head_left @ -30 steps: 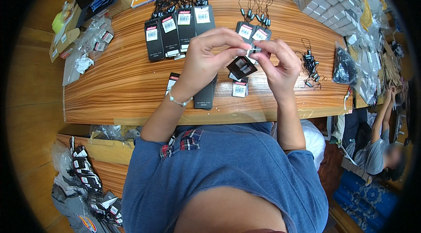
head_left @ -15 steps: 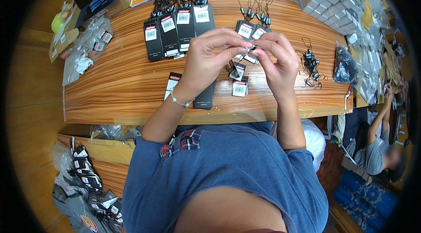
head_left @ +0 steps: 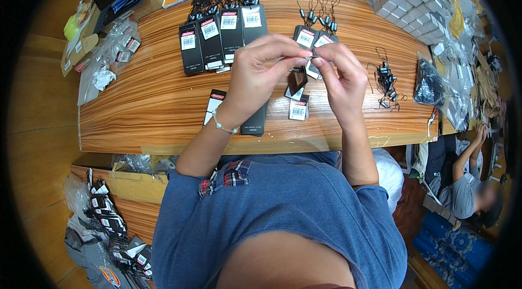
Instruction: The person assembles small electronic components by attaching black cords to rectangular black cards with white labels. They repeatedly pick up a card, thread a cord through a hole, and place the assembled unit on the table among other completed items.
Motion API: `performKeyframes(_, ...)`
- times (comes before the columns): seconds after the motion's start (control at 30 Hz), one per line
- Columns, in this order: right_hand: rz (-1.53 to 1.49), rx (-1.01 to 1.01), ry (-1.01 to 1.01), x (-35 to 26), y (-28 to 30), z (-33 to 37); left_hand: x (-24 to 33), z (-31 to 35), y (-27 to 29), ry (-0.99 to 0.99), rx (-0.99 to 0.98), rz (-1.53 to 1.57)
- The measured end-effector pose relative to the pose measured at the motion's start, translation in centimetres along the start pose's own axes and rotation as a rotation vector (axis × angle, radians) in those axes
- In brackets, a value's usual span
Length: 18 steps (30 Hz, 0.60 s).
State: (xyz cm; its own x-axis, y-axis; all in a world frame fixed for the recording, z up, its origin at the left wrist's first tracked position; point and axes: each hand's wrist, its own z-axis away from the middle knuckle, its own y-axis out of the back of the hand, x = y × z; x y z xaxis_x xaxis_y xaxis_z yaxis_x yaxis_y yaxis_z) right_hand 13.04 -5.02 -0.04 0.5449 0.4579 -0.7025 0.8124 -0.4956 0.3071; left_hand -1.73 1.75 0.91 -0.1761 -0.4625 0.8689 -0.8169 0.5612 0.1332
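Note:
Above the middle of the table, my left hand and my right hand meet fingertip to fingertip. Both pinch a thin black string between thumb and forefinger. A small dark hang tag dangles tilted beneath the fingers, apparently on that string. Under it lie small white-labelled tags. Just beyond my fingers rest grey tags whose strings stretch away from me. A stack of long dark tags is partly covered by my left wrist, with another labelled tag beside it.
Rows of long black tags with bunched strings stand at back left. A pile of loose strings lies right, near a bag of black strings. White boxes fill the far right corner. Another person is at far right.
The dangling tag has turned and now hangs more broadside. My fingertips have shifted slightly on the string. At far right, the other person's hands have moved down.

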Motion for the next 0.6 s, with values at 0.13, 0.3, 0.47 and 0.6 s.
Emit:
performKeyframes(0.13,-0.008,-0.006,-0.003,0.1,0.2,0.1,-0.1,0.0,-0.4,-0.011,0.043,0.005)
performKeyframes(0.3,-0.288,-0.088,-0.274,0.0,0.6,0.2,-0.4,0.0,-0.2,-0.193,0.07,-0.23)
performKeyframes(0.47,-0.595,-0.083,-0.444,0.0,0.3,0.2,-0.7,-0.3,-0.2,-0.418,0.051,-0.465)
performKeyframes(0.6,-0.939,0.017,-0.597,0.8,0.5,0.5,-0.6,-0.3,-0.3,-0.487,-0.027,-0.528)
